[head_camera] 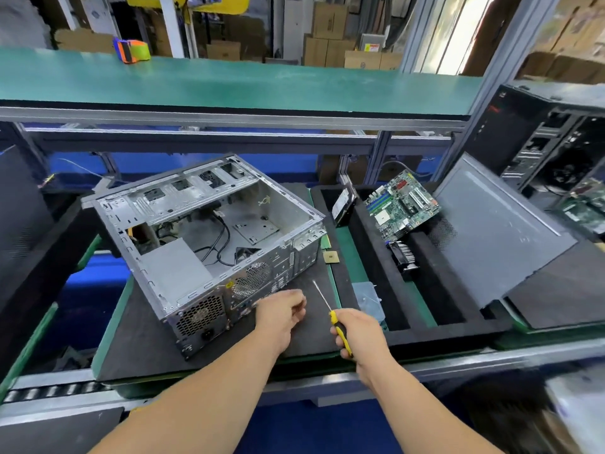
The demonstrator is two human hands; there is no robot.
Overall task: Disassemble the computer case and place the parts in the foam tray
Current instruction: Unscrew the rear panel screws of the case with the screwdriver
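Both hands are held at the rear panel of the computer case (pixel 209 244): a yellow screwdriver (pixel 330 317) is gripped in the right hand (pixel 358 334), while the left hand (pixel 281 314) is loosely curled, possibly pinching a screw. Rear-panel unscrewing seems underway. Right of the hands, the motherboard (pixel 401 204) is already laid in the foam tray (pixel 425 309); next, the tip must be seated squarely.
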